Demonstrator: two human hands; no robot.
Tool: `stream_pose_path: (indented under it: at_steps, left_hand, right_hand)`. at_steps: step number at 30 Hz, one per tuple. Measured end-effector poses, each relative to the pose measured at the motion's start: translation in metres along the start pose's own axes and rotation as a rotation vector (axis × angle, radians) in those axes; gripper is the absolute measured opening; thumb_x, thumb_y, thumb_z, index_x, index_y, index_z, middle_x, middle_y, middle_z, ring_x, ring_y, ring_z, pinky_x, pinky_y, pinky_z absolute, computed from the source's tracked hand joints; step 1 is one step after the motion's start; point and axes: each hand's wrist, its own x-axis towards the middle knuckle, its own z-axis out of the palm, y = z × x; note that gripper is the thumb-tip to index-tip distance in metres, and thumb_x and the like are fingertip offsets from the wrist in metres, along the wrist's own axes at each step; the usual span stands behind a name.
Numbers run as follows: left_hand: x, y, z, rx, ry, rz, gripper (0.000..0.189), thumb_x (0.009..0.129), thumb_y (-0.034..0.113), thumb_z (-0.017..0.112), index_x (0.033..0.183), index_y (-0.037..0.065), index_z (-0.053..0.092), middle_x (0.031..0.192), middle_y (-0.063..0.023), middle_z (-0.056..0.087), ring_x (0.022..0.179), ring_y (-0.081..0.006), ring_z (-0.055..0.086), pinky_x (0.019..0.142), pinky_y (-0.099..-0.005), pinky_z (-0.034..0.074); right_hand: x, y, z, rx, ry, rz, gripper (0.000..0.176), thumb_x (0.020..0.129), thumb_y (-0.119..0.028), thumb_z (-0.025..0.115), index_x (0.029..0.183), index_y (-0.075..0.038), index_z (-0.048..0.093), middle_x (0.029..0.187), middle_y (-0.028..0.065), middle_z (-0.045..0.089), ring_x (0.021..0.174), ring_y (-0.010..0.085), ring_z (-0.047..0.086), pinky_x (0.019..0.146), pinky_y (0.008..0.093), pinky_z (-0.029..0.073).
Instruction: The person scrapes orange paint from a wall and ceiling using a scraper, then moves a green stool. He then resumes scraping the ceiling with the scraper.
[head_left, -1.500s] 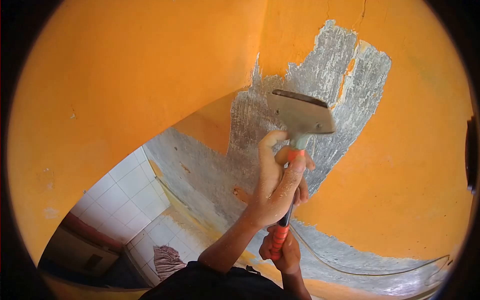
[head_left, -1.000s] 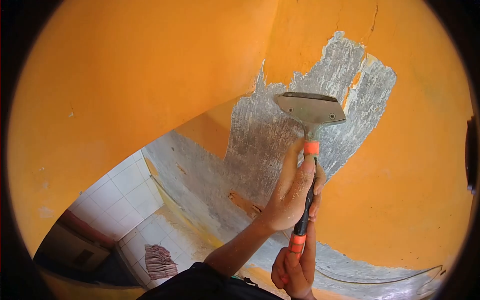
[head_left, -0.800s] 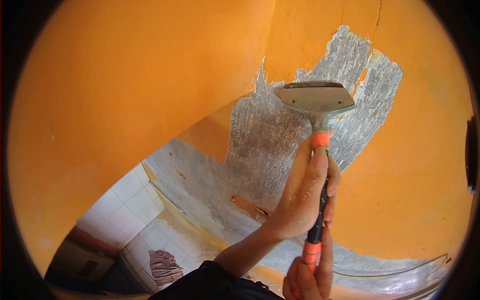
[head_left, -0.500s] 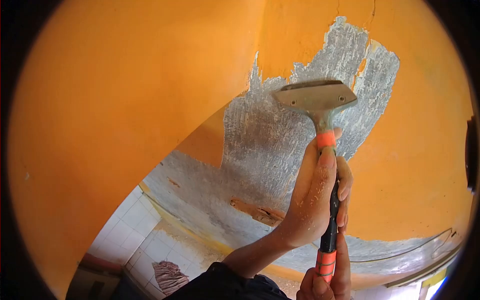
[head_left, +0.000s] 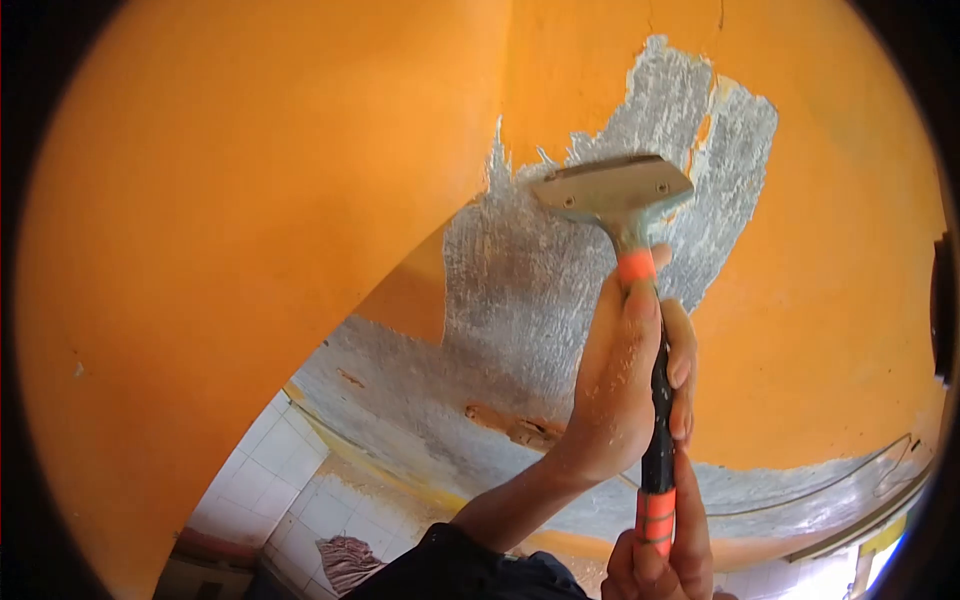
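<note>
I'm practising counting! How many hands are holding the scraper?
2. The left hand grips the scraper higher up; the right hand holds its lower end, partly cut off by the picture's bottom edge. No other hands show.

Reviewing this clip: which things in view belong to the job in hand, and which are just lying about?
Part of the job:
long-handled scraper, gripped by left hand and right hand
orange-painted wall
its bared grey patch

Lying about:
crumpled striped cloth, on the tiled floor
</note>
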Motion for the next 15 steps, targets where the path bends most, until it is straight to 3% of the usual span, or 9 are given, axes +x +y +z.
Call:
stream_pose_path:
  at_steps: [5,15]
  left_hand:
    - [0.013,0.012,0.001,-0.109,0.001,0.015,0.045,0.1,0.039,0.027,0.133,0.009,0.03,0.064,-0.0005,0.039,0.035,-0.0093,0.037,0.03,-0.0249,0.039]
    - [0.005,0.001,0.002,-0.106,0.019,0.011,0.04,0.101,0.036,0.028,0.132,0.01,0.033,0.065,-0.0007,0.039,0.035,-0.01,0.036,0.029,-0.0247,0.035]
  right_hand:
    - [0.008,-0.007,0.003,0.151,-0.04,0.005,0.061,0.097,-0.009,0.033,0.146,-0.002,-0.003,0.068,0.0036,0.048,0.038,0.0013,0.028,0.033,0.0145,0.028]
    - [0.007,-0.013,-0.003,0.051,-0.022,0.033,0.06,0.095,-0.005,0.033,0.145,0.0,-0.001,0.061,0.0022,0.044,0.036,0.0023,0.029,0.032,0.0152,0.028]
